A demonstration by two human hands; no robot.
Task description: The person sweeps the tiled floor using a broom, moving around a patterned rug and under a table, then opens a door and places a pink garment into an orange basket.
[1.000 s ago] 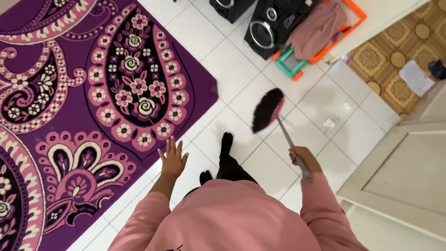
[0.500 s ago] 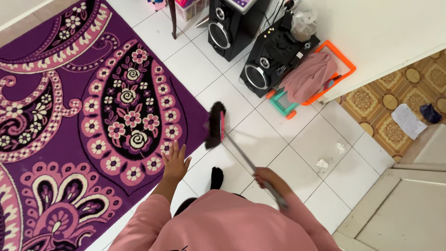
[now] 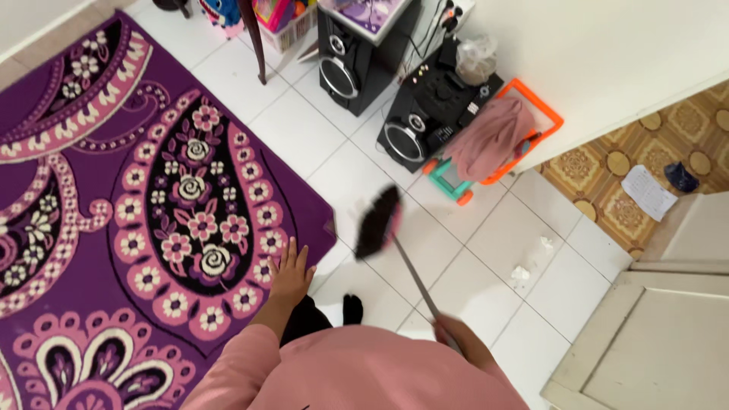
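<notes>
White tiled floor with a purple paisley rug left of the broom, whose dark head sits just off the rug's corner. Right hand grips its handle; left hand hangs spread and empty. Beyond the broom, an orange-framed cart holds pink cloth.

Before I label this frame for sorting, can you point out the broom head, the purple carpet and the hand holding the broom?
Broom head (image 3: 378, 222), head view, middle of the dark bristles.
Purple carpet (image 3: 91, 250), head view, plain purple patch.
Right hand (image 3: 453, 334), head view, knuckles around the handle.
</notes>
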